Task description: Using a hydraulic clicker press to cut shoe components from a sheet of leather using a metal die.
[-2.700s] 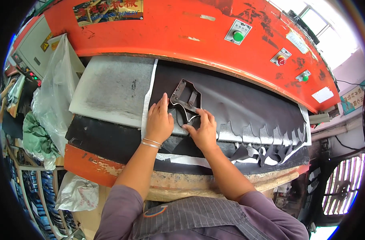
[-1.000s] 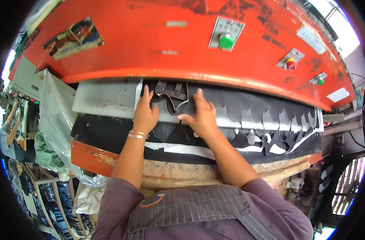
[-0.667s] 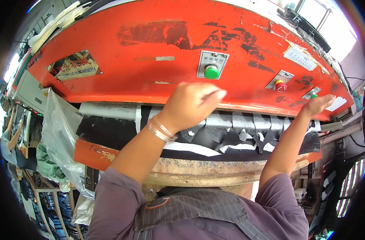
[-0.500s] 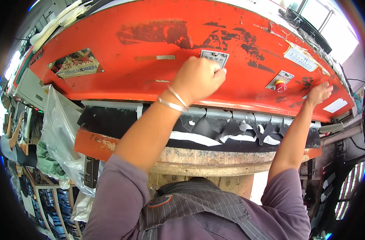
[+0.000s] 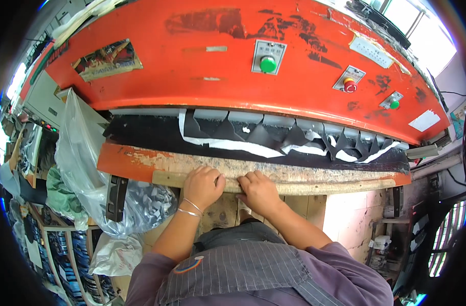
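Note:
Both hands are at the front edge of a worn wooden board (image 5: pixel 335 186) below a big red press (image 5: pixel 192 84). My left hand (image 5: pixel 203 186), with thin bracelets at its wrist, curls its fingers over the edge. Just to its right, my right hand (image 5: pixel 260 193) grips the same edge, thumb pointing inward. Beyond them, black cut sheet material (image 5: pixel 259 134) with pointed edges and a white border (image 5: pixel 243 147) lies on a black slab (image 5: pixel 146 130) under the press. A large green button (image 5: pixel 267 64) shows on the red front above.
A red mushroom button (image 5: pixel 350 85) and a smaller green button (image 5: pixel 395 104) are farther right. Clear plastic bagging (image 5: pixel 82 158) hangs at the left beside a dark bracket (image 5: pixel 116 198). A shelf of dark stacked pieces (image 5: pixel 80 255) stands lower left.
Both hands have come down from the red panel to the board's edge. My left hand left the large green button, my right hand the panel's right side. The view has shifted slightly.

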Available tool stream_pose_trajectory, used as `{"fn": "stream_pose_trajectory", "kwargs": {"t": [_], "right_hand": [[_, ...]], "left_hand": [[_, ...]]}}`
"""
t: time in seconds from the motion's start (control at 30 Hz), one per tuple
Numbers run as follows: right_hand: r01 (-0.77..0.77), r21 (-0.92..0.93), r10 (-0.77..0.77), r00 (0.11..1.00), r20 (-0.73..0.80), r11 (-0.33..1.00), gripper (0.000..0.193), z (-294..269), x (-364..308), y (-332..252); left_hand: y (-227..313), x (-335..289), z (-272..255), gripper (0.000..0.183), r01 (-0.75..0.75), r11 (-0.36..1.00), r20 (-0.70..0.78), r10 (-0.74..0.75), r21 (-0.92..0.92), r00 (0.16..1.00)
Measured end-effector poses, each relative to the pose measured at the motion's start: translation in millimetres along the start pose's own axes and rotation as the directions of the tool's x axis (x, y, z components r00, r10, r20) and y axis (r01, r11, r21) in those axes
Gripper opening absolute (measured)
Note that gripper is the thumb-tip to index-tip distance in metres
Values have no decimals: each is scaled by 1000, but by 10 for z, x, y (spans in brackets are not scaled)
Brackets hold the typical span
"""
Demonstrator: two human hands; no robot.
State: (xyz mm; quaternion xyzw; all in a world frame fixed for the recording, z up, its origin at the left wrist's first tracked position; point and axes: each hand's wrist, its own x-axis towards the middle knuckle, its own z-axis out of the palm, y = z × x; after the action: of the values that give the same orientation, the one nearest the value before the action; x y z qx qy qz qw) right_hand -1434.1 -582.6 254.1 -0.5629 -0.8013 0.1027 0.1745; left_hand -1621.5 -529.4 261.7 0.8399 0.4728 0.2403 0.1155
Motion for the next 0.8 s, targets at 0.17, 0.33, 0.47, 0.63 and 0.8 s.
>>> {"fn": "stream_pose_trajectory", "kwargs": {"t": [0.17,0.33,0.47,0.63,0.8], "right_hand": [[29,-22,-31,997,-76,999,35,65,20,70],[-73,113,14,891,453,991,43,-240,498,539],[-192,200,193,981,18,961,67,-328,1582,853],[-433,40,428,900,83,901,80,-67,2933,1188],[-350,222,369,928,-49,910,55,147,2937,1434]], "left_hand": [[-75,-30,175,19,6,1000,-97,-8,-19,995],[-227,185,429,21,-22,994,143,37,-109,989],[-380,757,150,19,197,942,479,-45,-272,876],[-805,1517,217,19,406,709,340,-243,-577,908],[-1239,1918,389,38,411,273,276,-421,-870,864]]}}
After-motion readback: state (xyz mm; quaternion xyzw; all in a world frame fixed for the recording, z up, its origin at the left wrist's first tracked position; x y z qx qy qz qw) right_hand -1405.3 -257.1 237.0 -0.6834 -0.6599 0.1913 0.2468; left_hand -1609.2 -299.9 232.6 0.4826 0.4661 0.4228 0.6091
